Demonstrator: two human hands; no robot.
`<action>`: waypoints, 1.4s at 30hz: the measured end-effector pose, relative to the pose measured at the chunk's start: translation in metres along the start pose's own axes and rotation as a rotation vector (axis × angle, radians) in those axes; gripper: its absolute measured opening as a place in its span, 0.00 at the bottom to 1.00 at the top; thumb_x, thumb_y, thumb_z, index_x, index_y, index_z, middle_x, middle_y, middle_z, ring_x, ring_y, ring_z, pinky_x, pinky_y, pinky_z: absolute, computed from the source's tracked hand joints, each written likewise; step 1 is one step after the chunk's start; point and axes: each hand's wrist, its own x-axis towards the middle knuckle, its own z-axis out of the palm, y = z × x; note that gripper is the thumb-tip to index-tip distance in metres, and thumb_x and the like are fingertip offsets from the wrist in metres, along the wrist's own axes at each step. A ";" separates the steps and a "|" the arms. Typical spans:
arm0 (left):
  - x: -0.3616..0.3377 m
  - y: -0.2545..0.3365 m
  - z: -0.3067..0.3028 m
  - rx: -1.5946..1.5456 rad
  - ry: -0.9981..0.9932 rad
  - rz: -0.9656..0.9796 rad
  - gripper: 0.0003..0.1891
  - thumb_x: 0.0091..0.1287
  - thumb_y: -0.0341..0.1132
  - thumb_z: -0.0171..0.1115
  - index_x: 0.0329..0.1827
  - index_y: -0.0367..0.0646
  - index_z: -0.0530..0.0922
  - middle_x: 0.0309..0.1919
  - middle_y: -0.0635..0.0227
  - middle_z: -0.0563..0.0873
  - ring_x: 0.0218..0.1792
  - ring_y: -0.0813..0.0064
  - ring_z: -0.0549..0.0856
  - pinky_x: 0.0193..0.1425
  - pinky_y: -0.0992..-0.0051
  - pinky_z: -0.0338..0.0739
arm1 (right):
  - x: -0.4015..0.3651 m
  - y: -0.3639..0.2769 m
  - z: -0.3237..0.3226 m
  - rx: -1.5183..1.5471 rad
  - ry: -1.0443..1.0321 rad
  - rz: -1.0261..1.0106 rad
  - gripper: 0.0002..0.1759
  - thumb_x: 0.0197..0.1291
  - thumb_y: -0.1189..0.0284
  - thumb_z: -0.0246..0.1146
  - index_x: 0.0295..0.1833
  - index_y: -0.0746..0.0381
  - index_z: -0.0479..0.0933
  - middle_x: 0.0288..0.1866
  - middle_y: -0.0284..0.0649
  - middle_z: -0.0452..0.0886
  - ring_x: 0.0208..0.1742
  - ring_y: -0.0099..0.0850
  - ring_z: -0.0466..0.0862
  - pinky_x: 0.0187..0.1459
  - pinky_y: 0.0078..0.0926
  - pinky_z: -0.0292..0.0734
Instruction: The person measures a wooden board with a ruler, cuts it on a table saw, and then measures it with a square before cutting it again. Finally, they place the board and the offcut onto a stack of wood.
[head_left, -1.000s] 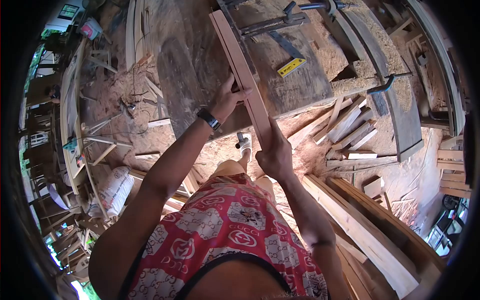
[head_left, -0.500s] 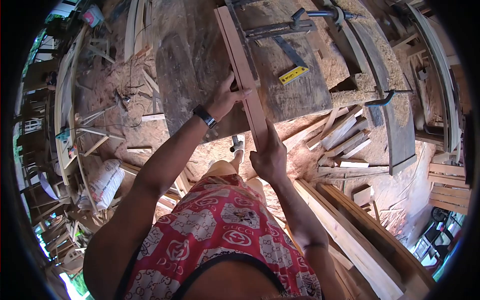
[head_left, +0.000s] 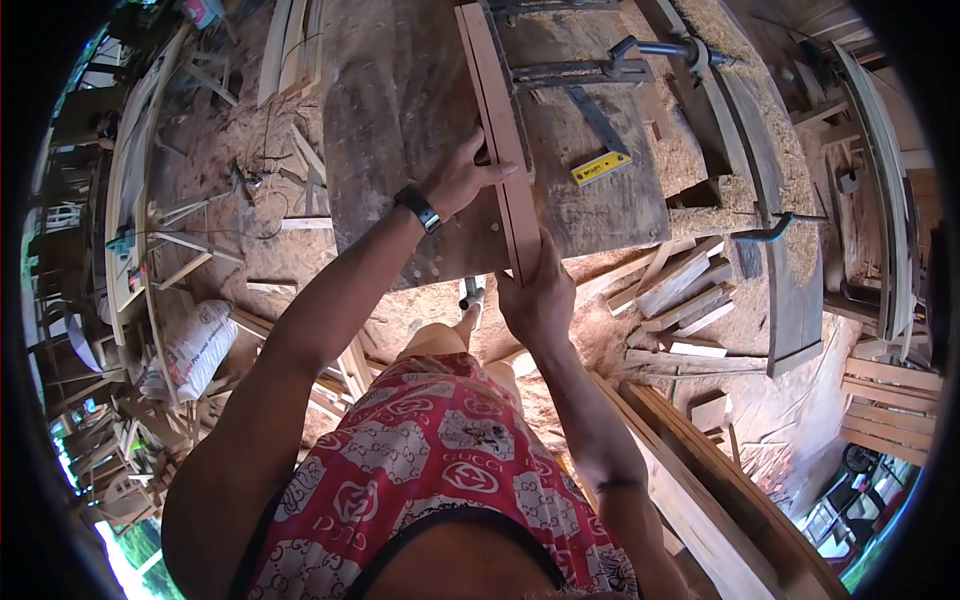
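A long narrow wooden piece (head_left: 492, 100) with a dark groove along its length lies over the worn wooden workbench (head_left: 380, 130). My left hand (head_left: 466, 178), with a dark watch on its wrist, wraps its fingers and thumb around the middle of the piece. Closed on the near end is my right hand (head_left: 540, 293), at the bench's front edge. Right of the piece, a square with a yellow handle (head_left: 601, 168) rests on the bench. Behind the square is a metal bar clamp (head_left: 580, 72).
A blue-handled clamp (head_left: 768, 229) sits at the right by a sawdust-covered plank (head_left: 755, 130). Wood offcuts (head_left: 680, 285) are piled below the bench's right side. Long beams (head_left: 700, 490) lie at lower right, and a white sack (head_left: 200, 345) at left.
The wooden piece and both hands have shifted slightly, with the near end now higher in view. The whole scene has also moved a little as the camera turned.
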 end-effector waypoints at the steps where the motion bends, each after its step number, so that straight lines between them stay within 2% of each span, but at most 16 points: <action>1: 0.002 0.001 -0.001 -0.003 0.005 0.001 0.33 0.70 0.33 0.65 0.76 0.43 0.62 0.57 0.68 0.80 0.55 0.79 0.80 0.58 0.75 0.78 | 0.003 0.000 0.002 -0.051 0.023 -0.011 0.41 0.48 0.73 0.68 0.70 0.71 0.63 0.46 0.62 0.82 0.44 0.58 0.85 0.43 0.50 0.82; 5: 0.010 0.001 -0.007 -0.044 0.008 -0.002 0.34 0.69 0.35 0.66 0.76 0.44 0.63 0.57 0.69 0.81 0.53 0.81 0.80 0.56 0.76 0.78 | 0.015 -0.005 0.006 -0.117 0.006 0.012 0.39 0.48 0.72 0.66 0.68 0.70 0.66 0.44 0.60 0.84 0.42 0.56 0.86 0.42 0.50 0.82; 7: 0.016 0.000 -0.011 -0.023 0.018 0.005 0.33 0.69 0.35 0.66 0.76 0.44 0.63 0.56 0.70 0.81 0.53 0.82 0.80 0.56 0.76 0.78 | 0.020 -0.008 0.009 -0.163 0.078 -0.003 0.36 0.49 0.72 0.65 0.67 0.70 0.68 0.42 0.58 0.85 0.42 0.56 0.86 0.41 0.51 0.81; 9: 0.022 -0.002 -0.015 -0.064 0.031 0.000 0.34 0.67 0.33 0.68 0.73 0.36 0.64 0.60 0.59 0.81 0.57 0.72 0.82 0.59 0.70 0.81 | 0.026 -0.011 0.011 -0.175 0.092 0.000 0.36 0.48 0.72 0.64 0.66 0.69 0.68 0.42 0.58 0.85 0.42 0.55 0.86 0.42 0.51 0.82; 10: 0.026 -0.004 -0.017 -0.065 0.031 0.001 0.34 0.67 0.33 0.68 0.73 0.36 0.64 0.60 0.59 0.81 0.57 0.72 0.82 0.59 0.70 0.81 | 0.029 -0.012 0.012 -0.185 0.108 0.006 0.36 0.47 0.72 0.64 0.66 0.68 0.69 0.43 0.57 0.85 0.42 0.55 0.86 0.42 0.51 0.82; 12: 0.031 -0.004 -0.023 -0.017 0.007 -0.012 0.31 0.70 0.38 0.66 0.74 0.45 0.66 0.55 0.72 0.81 0.51 0.83 0.81 0.53 0.77 0.79 | 0.035 -0.010 0.016 -0.186 0.122 -0.008 0.35 0.47 0.72 0.63 0.65 0.68 0.70 0.43 0.57 0.85 0.42 0.55 0.87 0.42 0.51 0.82; 14: 0.036 -0.002 -0.026 -0.009 0.023 -0.004 0.31 0.69 0.40 0.66 0.73 0.45 0.67 0.52 0.74 0.81 0.49 0.84 0.81 0.53 0.77 0.79 | 0.041 -0.010 0.019 -0.186 0.139 -0.023 0.35 0.46 0.72 0.63 0.65 0.68 0.70 0.42 0.56 0.85 0.42 0.54 0.87 0.42 0.51 0.82; 16: 0.042 -0.002 -0.030 0.003 0.040 0.000 0.31 0.69 0.41 0.67 0.73 0.45 0.67 0.50 0.75 0.81 0.48 0.84 0.80 0.53 0.77 0.79 | 0.047 -0.014 0.021 -0.202 0.181 0.010 0.35 0.43 0.73 0.63 0.63 0.63 0.72 0.36 0.55 0.86 0.38 0.56 0.86 0.43 0.52 0.81; 20: 0.062 -0.010 -0.049 0.153 0.024 0.002 0.34 0.69 0.43 0.67 0.74 0.42 0.65 0.49 0.75 0.82 0.50 0.84 0.80 0.55 0.76 0.78 | 0.062 -0.016 0.025 -0.214 0.160 0.038 0.35 0.43 0.72 0.61 0.64 0.64 0.72 0.35 0.55 0.85 0.39 0.56 0.86 0.43 0.52 0.82; 27: 0.090 -0.010 -0.069 0.262 0.009 0.161 0.34 0.68 0.43 0.67 0.74 0.38 0.67 0.57 0.69 0.82 0.58 0.79 0.79 0.66 0.74 0.69 | 0.087 -0.020 0.034 -0.217 0.209 0.003 0.27 0.43 0.72 0.61 0.54 0.64 0.74 0.34 0.55 0.85 0.38 0.56 0.86 0.43 0.54 0.81; 29: 0.095 -0.008 -0.072 0.225 0.009 0.156 0.34 0.68 0.43 0.67 0.73 0.38 0.68 0.58 0.69 0.82 0.59 0.78 0.79 0.68 0.73 0.68 | 0.094 -0.023 0.034 -0.240 0.231 -0.010 0.25 0.42 0.72 0.61 0.52 0.64 0.74 0.33 0.55 0.85 0.38 0.57 0.86 0.43 0.54 0.82; 31: 0.101 -0.011 -0.076 0.187 0.017 0.151 0.33 0.68 0.43 0.67 0.72 0.37 0.69 0.59 0.69 0.83 0.61 0.77 0.78 0.70 0.72 0.66 | 0.102 -0.025 0.033 -0.290 0.113 0.035 0.24 0.54 0.64 0.64 0.54 0.66 0.74 0.37 0.55 0.86 0.40 0.56 0.87 0.43 0.52 0.82; 32: 0.107 -0.012 -0.079 0.183 0.013 0.160 0.33 0.68 0.44 0.67 0.73 0.37 0.69 0.58 0.69 0.83 0.61 0.77 0.78 0.70 0.72 0.66 | 0.106 -0.027 0.034 -0.297 0.110 0.030 0.24 0.54 0.64 0.64 0.54 0.66 0.74 0.37 0.55 0.86 0.40 0.56 0.87 0.43 0.52 0.82; 37: 0.137 -0.021 -0.096 0.196 0.046 0.211 0.34 0.67 0.44 0.67 0.72 0.37 0.69 0.57 0.67 0.83 0.60 0.76 0.79 0.69 0.72 0.65 | 0.130 -0.026 0.046 -0.371 0.181 -0.015 0.24 0.46 0.68 0.63 0.51 0.65 0.76 0.35 0.55 0.86 0.39 0.56 0.87 0.43 0.53 0.83; 39: 0.155 -0.029 -0.103 0.268 0.121 0.237 0.34 0.67 0.45 0.68 0.72 0.37 0.69 0.57 0.66 0.84 0.60 0.76 0.79 0.69 0.72 0.65 | 0.141 -0.025 0.052 -0.377 0.195 -0.037 0.23 0.44 0.69 0.63 0.49 0.65 0.76 0.35 0.55 0.86 0.38 0.56 0.87 0.43 0.54 0.83; 42: 0.171 -0.028 -0.112 0.254 0.070 0.290 0.36 0.66 0.47 0.69 0.72 0.36 0.68 0.57 0.66 0.83 0.60 0.74 0.79 0.69 0.71 0.67 | 0.157 -0.028 0.058 -0.383 0.216 -0.064 0.21 0.42 0.70 0.62 0.46 0.64 0.76 0.33 0.55 0.86 0.37 0.56 0.87 0.42 0.53 0.83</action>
